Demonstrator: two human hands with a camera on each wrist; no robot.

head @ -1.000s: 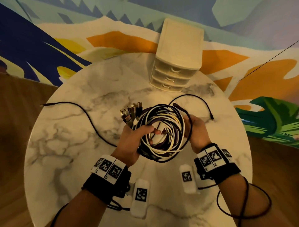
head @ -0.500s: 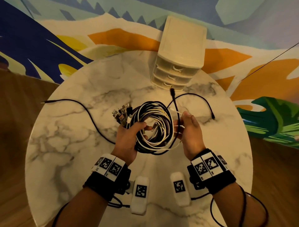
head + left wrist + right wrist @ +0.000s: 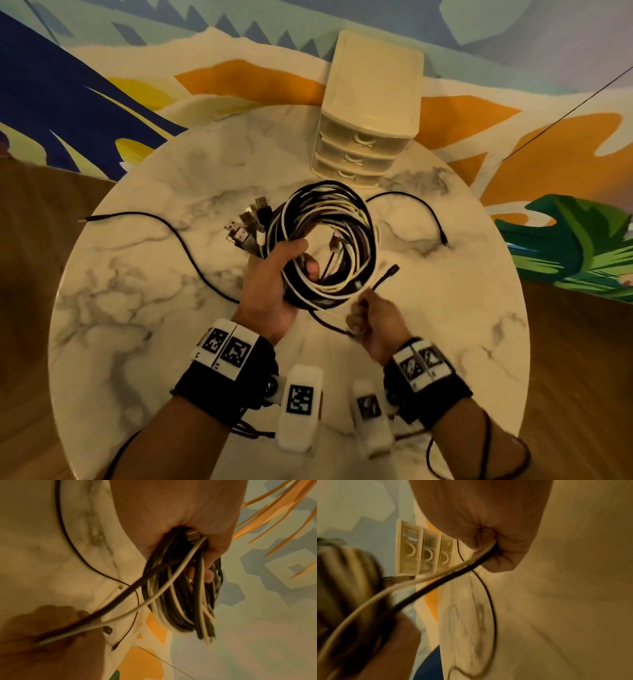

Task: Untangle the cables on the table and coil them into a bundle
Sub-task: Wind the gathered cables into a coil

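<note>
1. The left hand (image 3: 270, 291) has its fingers and thumb curled round the near-left side of the coil of cables (image 3: 325, 243), gripping it above the round marble table (image 3: 137, 308); the left wrist view (image 3: 171, 520) shows black and white strands bunched in the closed palm.
2. The coil (black, white and some purplish strands) hangs in front of the drawer unit (image 3: 370, 113), between that unit and the person.
3. A cluster of plug ends (image 3: 246, 229) fans out from the coil's left side, just above the left hand's knuckles.
4. The right hand (image 3: 373, 322) is closed on two loose tails, one black tail (image 3: 383, 279) and one white tail (image 3: 436, 577), which run from the fist back to the coil; the black one's plug sticks up beyond the fingers.
5. A thin black cable (image 3: 164, 222) lies on the table, well to the left of the drawer unit; another thin black strand (image 3: 421, 209) curves on the surface just right of the coil, below the unit.
6. The drawer unit is cream, with three shut drawers; the top one seems to hold a small pale item (too blurred to name), the others I cannot tell.
</note>
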